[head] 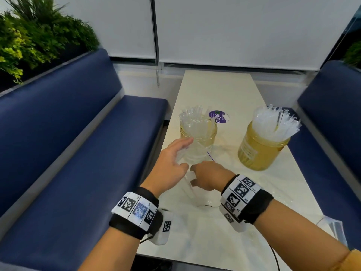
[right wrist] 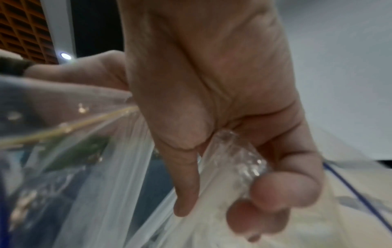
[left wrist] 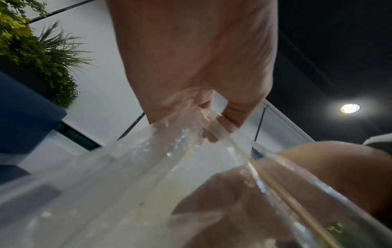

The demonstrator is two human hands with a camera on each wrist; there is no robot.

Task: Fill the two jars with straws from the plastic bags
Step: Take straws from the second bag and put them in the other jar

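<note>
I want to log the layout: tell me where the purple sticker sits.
In the head view, the purple sticker lies flat on the table, between the left jar and right jar, slightly behind them.

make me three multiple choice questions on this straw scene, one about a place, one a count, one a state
1. Where does the purple round sticker lie?
A. on the table between the two jars
B. on the bench seat
C. inside a jar

2. How many jars hold straws?
A. none
B. one
C. two

3. What is the right hand doing?
A. lying flat on the table
B. gripping clear plastic
C. lifting a jar

Answers:
1. A, it lies on the white table between the left jar and the right jar.
2. C, wrapped straws stick out of both.
3. B, its fingers curl round the bunched plastic bag, which the left hand also touches.
</note>
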